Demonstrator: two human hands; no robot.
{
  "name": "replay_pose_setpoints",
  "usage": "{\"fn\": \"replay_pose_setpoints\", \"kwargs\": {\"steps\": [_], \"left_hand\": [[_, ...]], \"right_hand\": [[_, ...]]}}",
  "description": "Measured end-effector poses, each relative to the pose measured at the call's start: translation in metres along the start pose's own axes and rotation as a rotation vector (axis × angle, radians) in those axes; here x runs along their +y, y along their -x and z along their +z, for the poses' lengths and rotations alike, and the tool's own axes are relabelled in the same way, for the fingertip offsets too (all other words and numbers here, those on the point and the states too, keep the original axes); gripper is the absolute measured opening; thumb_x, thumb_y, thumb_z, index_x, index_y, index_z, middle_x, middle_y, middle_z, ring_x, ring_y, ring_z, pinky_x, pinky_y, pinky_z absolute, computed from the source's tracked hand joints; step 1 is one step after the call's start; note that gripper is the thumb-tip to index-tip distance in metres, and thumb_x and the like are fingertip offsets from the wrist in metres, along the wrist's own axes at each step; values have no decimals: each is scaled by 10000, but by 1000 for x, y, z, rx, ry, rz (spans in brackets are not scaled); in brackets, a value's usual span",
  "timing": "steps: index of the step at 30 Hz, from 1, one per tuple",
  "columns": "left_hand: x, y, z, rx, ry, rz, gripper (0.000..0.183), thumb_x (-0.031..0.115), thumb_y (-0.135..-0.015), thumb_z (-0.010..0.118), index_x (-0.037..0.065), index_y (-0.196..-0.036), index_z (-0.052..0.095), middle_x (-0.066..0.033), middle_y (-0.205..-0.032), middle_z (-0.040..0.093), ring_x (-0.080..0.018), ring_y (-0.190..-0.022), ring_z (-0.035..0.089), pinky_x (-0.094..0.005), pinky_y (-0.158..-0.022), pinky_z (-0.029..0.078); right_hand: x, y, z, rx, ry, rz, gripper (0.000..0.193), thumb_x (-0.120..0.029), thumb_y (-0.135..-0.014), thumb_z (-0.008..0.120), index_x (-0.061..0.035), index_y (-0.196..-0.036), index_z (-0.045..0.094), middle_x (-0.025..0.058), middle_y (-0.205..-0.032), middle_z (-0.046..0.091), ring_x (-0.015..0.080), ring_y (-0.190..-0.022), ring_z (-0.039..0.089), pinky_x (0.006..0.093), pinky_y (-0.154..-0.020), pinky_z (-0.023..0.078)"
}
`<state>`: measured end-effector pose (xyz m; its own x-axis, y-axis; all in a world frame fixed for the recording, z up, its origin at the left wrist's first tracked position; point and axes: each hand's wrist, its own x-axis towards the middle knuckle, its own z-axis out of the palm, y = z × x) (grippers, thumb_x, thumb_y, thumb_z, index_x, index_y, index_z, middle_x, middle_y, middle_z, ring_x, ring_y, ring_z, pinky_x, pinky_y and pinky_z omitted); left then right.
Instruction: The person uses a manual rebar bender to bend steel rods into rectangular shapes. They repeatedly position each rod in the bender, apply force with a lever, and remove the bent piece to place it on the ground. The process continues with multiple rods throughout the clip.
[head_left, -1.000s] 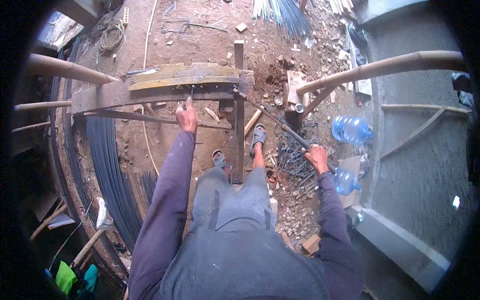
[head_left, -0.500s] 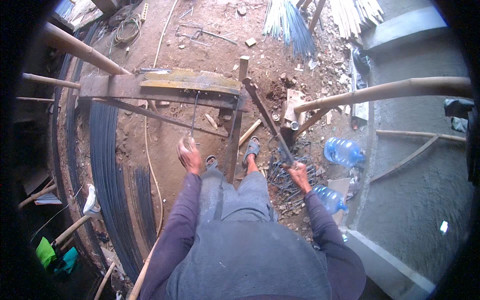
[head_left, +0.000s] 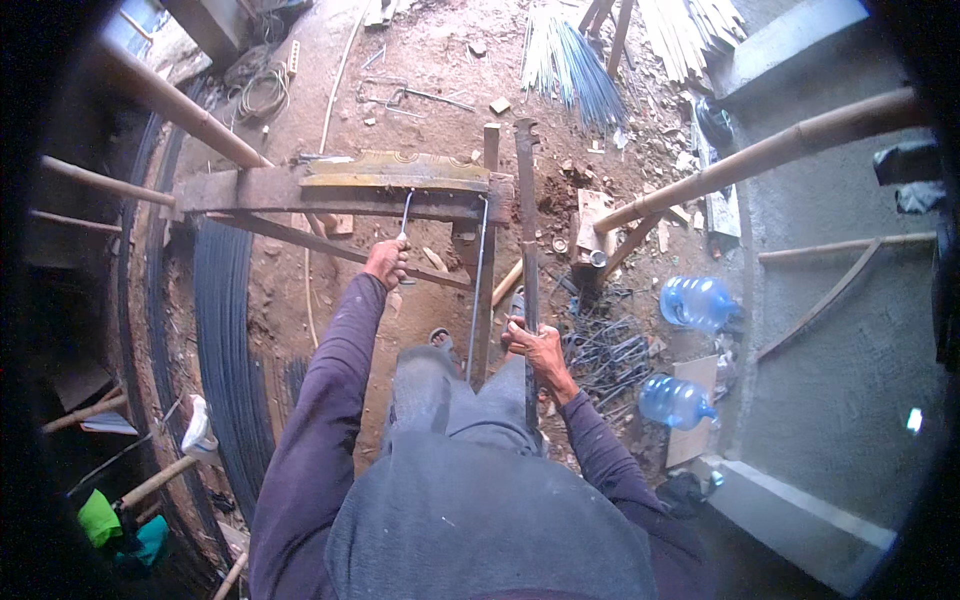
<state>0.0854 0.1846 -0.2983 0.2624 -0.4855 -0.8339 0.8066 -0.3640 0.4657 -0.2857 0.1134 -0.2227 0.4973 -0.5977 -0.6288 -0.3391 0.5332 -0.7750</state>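
Note:
My left hand [head_left: 387,263] is closed around the lower end of a thin steel rod [head_left: 406,214], whose upper end meets the front edge of a wooden bench beam [head_left: 240,192]. A yellowish carved board [head_left: 395,173] is fixed along that beam. In my right hand [head_left: 538,350] is a long dark steel bending bar [head_left: 529,220], almost upright, with a notched head at its far end. The bar stands just right of the beam's end, apart from it. Another thin rod [head_left: 479,290] runs from the beam down toward my knees; whether both rods are one piece I cannot tell.
Bundled dark steel rods [head_left: 222,300] lie at left. Small bent steel pieces [head_left: 610,355] are heaped at right, near two blue water jugs [head_left: 697,303]. A bamboo pole [head_left: 760,158] slants in from the right. A wooden post [head_left: 491,150] rises behind the bench.
My left hand has gone from open to closed on the rod, moving forward. My right hand has swung left with the bending bar, which has turned from slanted to nearly upright.

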Motion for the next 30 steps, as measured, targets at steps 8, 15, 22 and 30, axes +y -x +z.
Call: {"fn": "replay_pose_setpoints", "kwargs": {"steps": [8,15,22,30], "left_hand": [[-11,-1,9,156,-125,73,112,211,-941,525,108,-920,564,64,-592,397,-64,-420,308,-262,-381,226],[-18,-17,4,243,-211,97,214,317,-976,571,140,-859,540,61,-590,382,-80,-428,318,-267,-382,231],[-17,-21,-4,250,-519,357,166,222,-946,533,80,-1006,593,38,-629,440,-68,-445,331,-261,-374,247],[49,55,57,-126,423,-99,257,165,-1053,386,164,-797,403,74,-587,285,-63,-435,236,-243,-383,188]], "right_hand": [[71,-32,42,-207,-1056,140,718,-594,-1024,336,10,-1389,466,295,-1272,589,432,-1087,628,596,-827,537],[32,-16,76,65,-526,174,285,-315,-914,744,-43,-953,667,41,-794,641,123,-610,635,270,-456,522],[12,-12,59,183,-421,264,333,-372,-947,689,-44,-949,628,71,-702,626,192,-544,613,331,-458,503],[-81,30,49,-6,-476,187,328,-258,-971,664,50,-1079,630,123,-869,684,191,-633,671,324,-529,577]]}}
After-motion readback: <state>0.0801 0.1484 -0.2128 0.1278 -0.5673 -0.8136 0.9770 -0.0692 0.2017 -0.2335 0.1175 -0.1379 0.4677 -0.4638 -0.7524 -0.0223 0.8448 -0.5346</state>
